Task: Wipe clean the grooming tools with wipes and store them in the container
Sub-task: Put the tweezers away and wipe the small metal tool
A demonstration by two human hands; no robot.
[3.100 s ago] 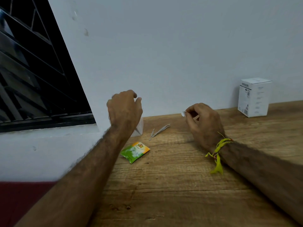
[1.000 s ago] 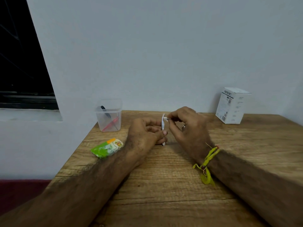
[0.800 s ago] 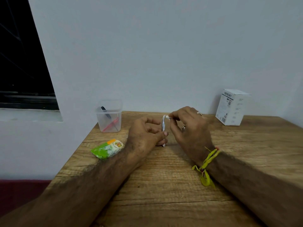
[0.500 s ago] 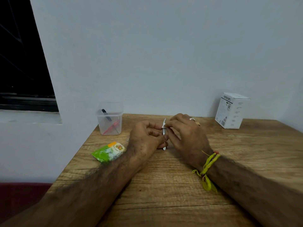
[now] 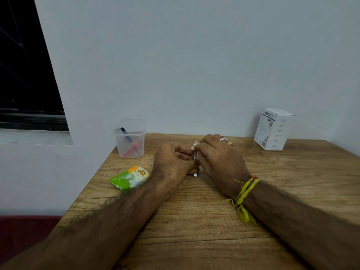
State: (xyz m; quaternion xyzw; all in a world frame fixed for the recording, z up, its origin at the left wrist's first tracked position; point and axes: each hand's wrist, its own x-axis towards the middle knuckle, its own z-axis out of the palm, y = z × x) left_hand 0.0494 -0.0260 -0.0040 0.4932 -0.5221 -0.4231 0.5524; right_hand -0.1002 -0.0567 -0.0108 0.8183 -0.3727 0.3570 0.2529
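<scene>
My left hand (image 5: 173, 161) grips a thin silver grooming tool (image 5: 195, 155) that stands nearly upright at the middle of the wooden table (image 5: 194, 221), its lower tip showing below my fingers. My right hand (image 5: 218, 158) pinches a small white wipe (image 5: 194, 146) around the tool's upper part. At the table's back left corner stands a clear plastic container (image 5: 130, 140) with a black tool and a red tool leaning inside. A green and orange wipe sachet (image 5: 129, 177) lies flat beside my left wrist.
A white carton (image 5: 273, 129) stands at the back right against the wall. A small silvery piece (image 5: 151, 163) lies on the table just left of my left hand. The table's left edge drops to a dark red surface (image 5: 23, 236). A dark window sits at upper left.
Since 3.1 s ago my left hand left the container and took up the silver tool. Over the last second my right hand slid the wipe down along the tool's upper part.
</scene>
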